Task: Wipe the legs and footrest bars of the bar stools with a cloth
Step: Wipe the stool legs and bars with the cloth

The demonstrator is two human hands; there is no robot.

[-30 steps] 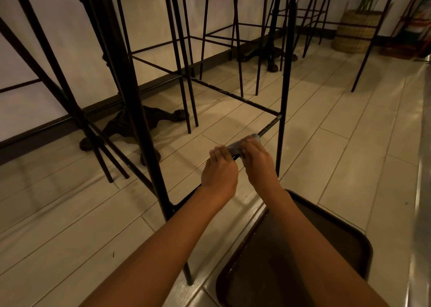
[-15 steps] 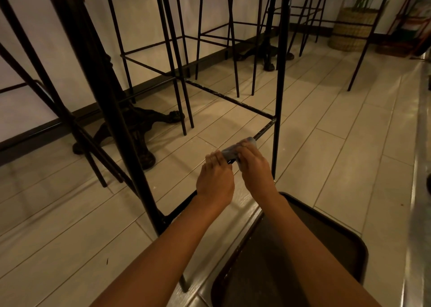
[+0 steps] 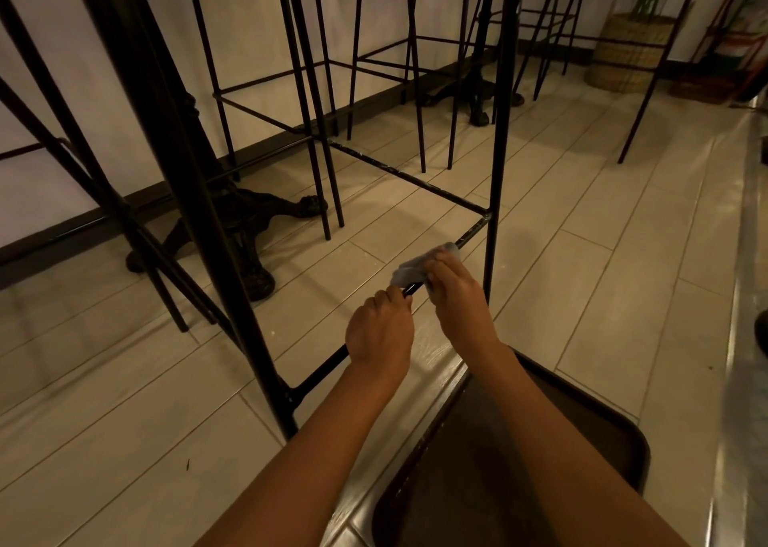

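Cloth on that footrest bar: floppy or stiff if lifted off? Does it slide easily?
Probably floppy: the cloth is bunched and wrapped over the thin footrest bar under the right hand, so it would likely sag once lifted. Likely light, as one hand handles it. It should slide along the bare metal, though dampness cannot be told.
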